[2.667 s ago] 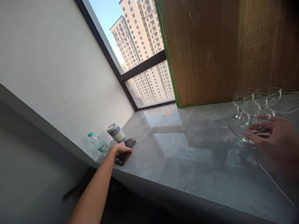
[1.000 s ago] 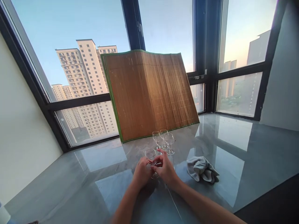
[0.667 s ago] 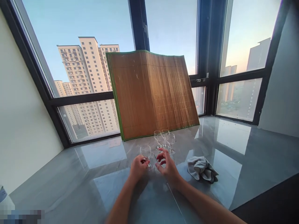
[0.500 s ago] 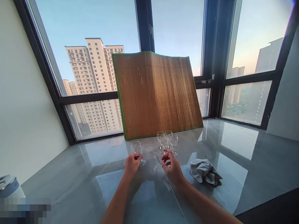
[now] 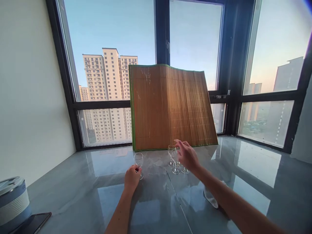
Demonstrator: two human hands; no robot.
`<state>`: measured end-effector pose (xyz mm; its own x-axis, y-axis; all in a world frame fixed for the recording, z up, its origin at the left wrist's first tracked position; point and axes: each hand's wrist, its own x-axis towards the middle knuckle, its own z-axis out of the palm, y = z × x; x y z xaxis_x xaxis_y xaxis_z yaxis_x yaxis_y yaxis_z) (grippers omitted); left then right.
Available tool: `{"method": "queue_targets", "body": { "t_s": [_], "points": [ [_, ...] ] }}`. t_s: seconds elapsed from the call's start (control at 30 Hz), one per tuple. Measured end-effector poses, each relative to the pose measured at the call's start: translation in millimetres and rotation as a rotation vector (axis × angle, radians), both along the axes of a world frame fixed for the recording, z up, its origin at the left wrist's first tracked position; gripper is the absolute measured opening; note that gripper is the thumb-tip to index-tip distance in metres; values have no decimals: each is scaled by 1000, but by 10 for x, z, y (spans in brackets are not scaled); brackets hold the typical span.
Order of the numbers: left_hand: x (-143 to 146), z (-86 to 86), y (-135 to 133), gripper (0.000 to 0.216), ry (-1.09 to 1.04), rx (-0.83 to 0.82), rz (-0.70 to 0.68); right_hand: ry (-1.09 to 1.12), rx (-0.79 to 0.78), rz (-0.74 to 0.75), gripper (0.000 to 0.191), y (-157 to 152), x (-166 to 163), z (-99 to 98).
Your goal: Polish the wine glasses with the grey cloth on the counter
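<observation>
My left hand is closed round the stem of a small clear wine glass that stands on the grey marble counter, left of centre. To its right stands a cluster of three more wine glasses. My right hand hovers over that cluster with its fingers spread and open, holding nothing. My right forearm partly hides a grey-white cloth lying on the counter.
A brown bamboo mat with green edging leans upright against the window behind the glasses. At the bottom left stand a white and blue cup with a lid and a dark phone. White walls flank the window.
My left hand carried one glass leftward, away from the cluster, and set it on the counter. My right hand let go of it and rose over the three other glasses. The view tilted upward.
</observation>
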<state>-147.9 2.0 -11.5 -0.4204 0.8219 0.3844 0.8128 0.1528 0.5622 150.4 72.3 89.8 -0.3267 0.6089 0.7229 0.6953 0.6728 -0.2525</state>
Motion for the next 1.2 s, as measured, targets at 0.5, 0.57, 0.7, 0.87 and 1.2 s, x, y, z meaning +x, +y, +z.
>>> {"method": "queue_targets", "body": {
  "t_s": [0.5,0.57,0.7,0.87,1.2],
  "points": [
    [-31,-53,42,11,-66,69,48,-602,-278,74,63,711,-333,311],
    [-25,-66,56,9,-74,85,41,-612,-258,93,64,697,-382,328],
    [-17,-101,82,8,-93,111,3,-594,-220,117,64,648,-505,331],
    [0,-113,86,12,-142,157,-21,-560,-196,168,65,565,-719,314],
    [31,-85,103,41,-416,297,-28,-466,-262,222,65,479,-1180,215]
  ]
}}
